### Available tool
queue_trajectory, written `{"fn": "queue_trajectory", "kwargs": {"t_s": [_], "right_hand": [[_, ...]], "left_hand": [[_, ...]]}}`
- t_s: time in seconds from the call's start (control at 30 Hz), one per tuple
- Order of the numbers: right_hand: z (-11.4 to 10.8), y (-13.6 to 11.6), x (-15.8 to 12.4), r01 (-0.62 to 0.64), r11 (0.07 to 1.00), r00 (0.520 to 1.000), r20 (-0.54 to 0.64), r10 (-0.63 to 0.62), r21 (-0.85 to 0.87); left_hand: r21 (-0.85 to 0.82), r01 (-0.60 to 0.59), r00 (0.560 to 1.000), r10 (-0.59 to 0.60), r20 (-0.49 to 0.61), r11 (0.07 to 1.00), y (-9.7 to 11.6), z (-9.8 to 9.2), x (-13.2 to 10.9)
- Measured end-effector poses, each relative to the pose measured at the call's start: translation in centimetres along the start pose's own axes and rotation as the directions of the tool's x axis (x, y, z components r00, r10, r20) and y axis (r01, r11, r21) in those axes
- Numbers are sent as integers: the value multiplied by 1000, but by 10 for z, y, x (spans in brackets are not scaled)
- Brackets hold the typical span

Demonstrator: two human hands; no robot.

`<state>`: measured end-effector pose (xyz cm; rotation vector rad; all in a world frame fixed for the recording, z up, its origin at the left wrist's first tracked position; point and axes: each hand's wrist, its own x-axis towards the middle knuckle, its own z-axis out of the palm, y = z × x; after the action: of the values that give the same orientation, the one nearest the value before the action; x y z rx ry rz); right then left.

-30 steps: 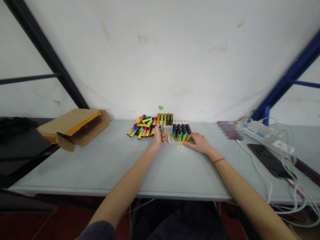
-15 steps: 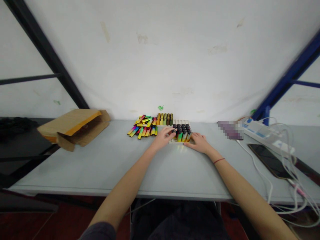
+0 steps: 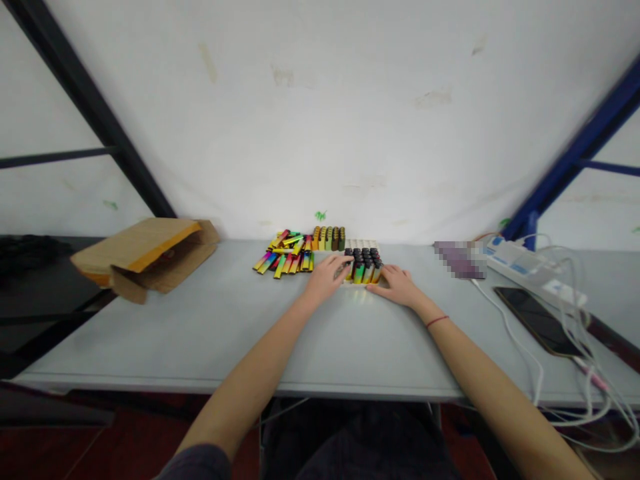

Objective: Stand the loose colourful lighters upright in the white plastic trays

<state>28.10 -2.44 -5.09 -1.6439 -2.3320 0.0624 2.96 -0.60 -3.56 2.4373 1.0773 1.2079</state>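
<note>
Rows of lighters (image 3: 368,268) with black tops and rainbow-coloured bodies stand upright in a white slotted tray (image 3: 359,285). At their left side is my left hand (image 3: 324,280), its thumb and fingers curled around what looks like a lighter, mostly hidden by the fingers. My right hand (image 3: 397,285) holds the tray's near right corner, thumb along the front and fingers on the right side. Left of the tray lies a loose pile of shiny, multicoloured lighters (image 3: 287,257). Behind my left hand, a block of yellow-to-dark-green lighters (image 3: 329,239) stands in rows.
An open brown cardboard box (image 3: 145,250) lies on the left of the grey table (image 3: 240,333). To the right are a black phone (image 3: 537,320), a pixelated purple item (image 3: 460,259), a white power strip (image 3: 533,270) and tangled white cables (image 3: 590,393). A white wall rises behind.
My left hand's fingers have shifted slightly left, back from the black tops to the side of the lighter rows. My right hand stays at the tray's corner.
</note>
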Motion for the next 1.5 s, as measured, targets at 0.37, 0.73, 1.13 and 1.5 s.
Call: {"fn": "queue_trajectory", "kwargs": {"t_s": [0.37,0.73,1.13,1.5], "right_hand": [[-2,0,0,9,1000,1000,15,-9,14],[-5,-2,-1,-12,1000,999,37,11,16],[-2,0,0,6,1000,1000,16,-6,24],[-3,0,0,-2,1000,1000,25,2,18]], "left_hand": [[377,533,846,-458,-274,758,-9,-47,3],[429,691,721,-588,-367,581,-36,-60,3],[-754,500,439,-875,-203,426,-24,-82,25],[-859,488,519,-843,143,154,6,-62,25]]}}
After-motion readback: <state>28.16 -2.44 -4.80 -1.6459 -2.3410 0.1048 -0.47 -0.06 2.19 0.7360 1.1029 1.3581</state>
